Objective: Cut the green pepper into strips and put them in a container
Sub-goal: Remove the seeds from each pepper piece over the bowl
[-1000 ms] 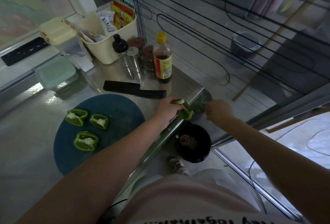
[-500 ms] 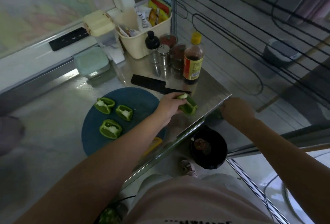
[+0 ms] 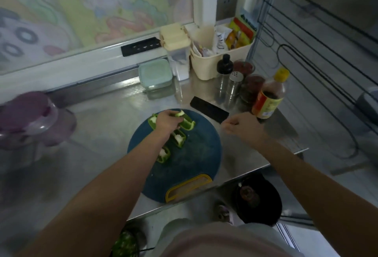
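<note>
A round dark blue cutting board [image 3: 190, 166] lies on the steel counter. My left hand [image 3: 166, 122] grips a green pepper piece [image 3: 187, 123] at the board's far edge. Two other pepper quarters [image 3: 179, 138] [image 3: 163, 154] lie on the board by my left wrist, white pith up. A third quarter [image 3: 152, 120] peeks out from behind my left hand. My right hand [image 3: 238, 126] hovers just right of the board, fingers curled, with nothing visible in it. A black cleaver [image 3: 208, 107] lies beyond the board.
A green-lidded container [image 3: 155, 72] and a cream basket [image 3: 208, 68] stand at the back. Shakers, jars and a sauce bottle [image 3: 269, 97] crowd the back right. A purple tub [image 3: 26, 117] sits on the left. A black bin [image 3: 257, 199] stands on the floor below the counter edge.
My left hand carried the pepper piece from the counter's right edge above the bin back to the board. My right hand came in from beyond the edge to beside the board.
</note>
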A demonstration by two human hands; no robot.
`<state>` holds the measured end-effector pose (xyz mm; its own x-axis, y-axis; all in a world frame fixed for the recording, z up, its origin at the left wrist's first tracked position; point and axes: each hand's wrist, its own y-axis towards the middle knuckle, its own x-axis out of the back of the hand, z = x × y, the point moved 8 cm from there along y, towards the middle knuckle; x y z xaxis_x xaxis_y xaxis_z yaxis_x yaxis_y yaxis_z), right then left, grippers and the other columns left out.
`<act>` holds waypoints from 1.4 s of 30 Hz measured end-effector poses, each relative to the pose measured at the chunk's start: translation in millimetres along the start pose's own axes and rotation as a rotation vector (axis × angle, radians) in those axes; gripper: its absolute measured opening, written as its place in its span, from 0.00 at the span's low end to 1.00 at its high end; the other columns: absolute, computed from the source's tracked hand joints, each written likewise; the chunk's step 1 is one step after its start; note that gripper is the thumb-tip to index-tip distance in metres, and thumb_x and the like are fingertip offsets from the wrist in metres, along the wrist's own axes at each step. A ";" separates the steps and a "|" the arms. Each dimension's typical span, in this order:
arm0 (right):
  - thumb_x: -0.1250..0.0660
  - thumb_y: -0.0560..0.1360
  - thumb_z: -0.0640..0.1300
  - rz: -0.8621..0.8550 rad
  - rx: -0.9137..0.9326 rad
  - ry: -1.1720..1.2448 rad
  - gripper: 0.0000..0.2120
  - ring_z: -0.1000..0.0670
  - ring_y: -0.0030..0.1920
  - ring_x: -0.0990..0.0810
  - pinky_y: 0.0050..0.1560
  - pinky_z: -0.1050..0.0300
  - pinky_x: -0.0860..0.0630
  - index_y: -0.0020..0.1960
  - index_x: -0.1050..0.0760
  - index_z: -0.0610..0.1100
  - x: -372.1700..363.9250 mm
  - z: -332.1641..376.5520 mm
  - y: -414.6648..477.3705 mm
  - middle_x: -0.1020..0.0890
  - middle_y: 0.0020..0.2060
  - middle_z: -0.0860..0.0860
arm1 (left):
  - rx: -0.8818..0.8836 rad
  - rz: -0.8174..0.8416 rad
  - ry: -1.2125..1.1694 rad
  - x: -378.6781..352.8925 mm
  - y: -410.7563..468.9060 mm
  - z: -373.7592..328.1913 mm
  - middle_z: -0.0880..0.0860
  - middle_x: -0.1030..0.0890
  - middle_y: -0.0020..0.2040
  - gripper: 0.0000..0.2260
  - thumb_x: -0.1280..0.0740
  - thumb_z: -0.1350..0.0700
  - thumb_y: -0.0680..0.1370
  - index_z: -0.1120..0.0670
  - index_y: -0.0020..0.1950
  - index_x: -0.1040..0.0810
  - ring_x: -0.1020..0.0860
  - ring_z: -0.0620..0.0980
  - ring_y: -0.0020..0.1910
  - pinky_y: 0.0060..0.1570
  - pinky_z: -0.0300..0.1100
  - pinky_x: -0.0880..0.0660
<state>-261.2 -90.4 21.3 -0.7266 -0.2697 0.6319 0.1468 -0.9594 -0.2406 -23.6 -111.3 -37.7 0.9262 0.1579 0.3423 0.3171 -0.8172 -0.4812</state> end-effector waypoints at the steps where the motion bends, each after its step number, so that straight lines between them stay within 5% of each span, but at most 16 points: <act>1: 0.33 0.75 0.40 0.007 -0.009 0.041 0.05 0.55 0.39 0.22 0.43 0.62 0.25 0.47 0.19 0.40 -9.8 -0.9 5.1 0.19 0.39 0.50 | -0.005 0.014 0.014 0.4 3.3 2.0 0.60 0.20 0.53 0.13 0.30 0.64 0.74 0.63 0.58 0.23 0.21 0.52 0.44 0.46 0.43 0.21; 6: 0.33 0.73 0.33 0.039 -0.116 0.278 0.03 0.54 0.38 0.22 0.32 0.72 0.24 0.46 0.21 0.35 -49.4 -12.4 18.4 0.20 0.40 0.44 | -0.158 0.073 0.292 -2.5 6.7 -4.3 0.58 0.23 0.62 0.21 0.29 0.63 0.74 0.61 0.66 0.28 0.24 0.54 0.61 0.62 0.43 0.28; 11: 0.35 0.74 0.31 0.050 -0.091 0.272 0.09 0.53 0.40 0.20 0.43 0.65 0.23 0.42 0.21 0.43 -61.7 -13.6 31.9 0.19 0.36 0.50 | -0.285 -0.026 0.610 18.1 5.4 -3.4 0.57 0.22 0.59 0.20 0.34 0.64 0.74 0.58 0.67 0.29 0.24 0.55 0.59 0.56 0.41 0.29; 14: 0.36 0.77 0.36 0.061 -0.104 0.367 0.06 0.53 0.40 0.20 0.42 0.67 0.23 0.50 0.20 0.39 -68.9 -9.6 37.6 0.19 0.38 0.50 | -0.270 0.066 0.773 14.7 0.1 9.1 0.55 0.21 0.56 0.23 0.27 0.53 0.71 0.56 0.64 0.26 0.23 0.54 0.57 0.52 0.44 0.27; 18: 0.37 0.78 0.42 0.056 -0.118 0.469 0.09 0.54 0.38 0.22 0.40 0.68 0.24 0.50 0.21 0.37 -75.7 -0.9 40.3 0.20 0.36 0.49 | -0.288 0.068 0.861 7.6 -5.7 14.4 0.56 0.25 0.61 0.34 0.24 0.45 0.66 0.55 0.67 0.30 0.27 0.55 0.60 0.57 0.47 0.28; 24: 0.34 0.76 0.37 0.072 -0.078 0.352 0.04 0.53 0.39 0.21 0.45 0.62 0.23 0.47 0.21 0.41 -83.0 5.4 42.1 0.20 0.36 0.51 | -0.311 0.277 0.946 -10.3 -19.0 27.1 0.59 0.33 0.64 0.39 0.23 0.51 0.66 0.55 0.72 0.37 0.29 0.57 0.61 0.62 0.47 0.30; 32: 0.33 0.75 0.38 0.224 0.073 -0.016 0.10 0.52 0.50 0.21 0.52 0.59 0.24 0.55 0.21 0.41 -111.0 21.2 29.3 0.18 0.51 0.47 | -0.405 0.212 0.607 -9.1 -29.2 36.5 0.55 0.20 0.51 0.11 0.28 0.59 0.72 0.58 0.53 0.22 0.25 0.48 0.48 0.41 0.35 0.36; 37: 0.28 0.71 0.41 0.227 0.144 -0.180 0.17 0.55 0.47 0.26 0.45 0.64 0.32 0.59 0.23 0.40 -105.1 31.0 24.5 0.21 0.52 0.48 | -0.564 0.241 0.612 -10.4 -41.5 6.8 0.55 0.21 0.46 0.08 0.30 0.64 0.72 0.59 0.50 0.22 0.26 0.47 0.44 0.40 0.35 0.34; 42: 0.29 0.71 0.40 0.186 0.259 -0.278 0.10 0.52 0.44 0.27 0.43 0.60 0.32 0.50 0.22 0.38 -90.1 43.8 19.9 0.24 0.44 0.46 | -0.701 0.259 0.609 -13.0 -59.5 -27.0 0.51 0.28 0.41 0.09 0.32 0.66 0.71 0.57 0.49 0.22 0.31 0.44 0.40 0.39 0.36 0.33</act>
<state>-163.3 -88.7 -8.1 -0.4681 -0.4183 0.7784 0.4482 -0.8716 -0.1988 -60.1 -79.7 8.2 0.6234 -0.2270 0.7482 -0.2584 -0.9630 -0.0768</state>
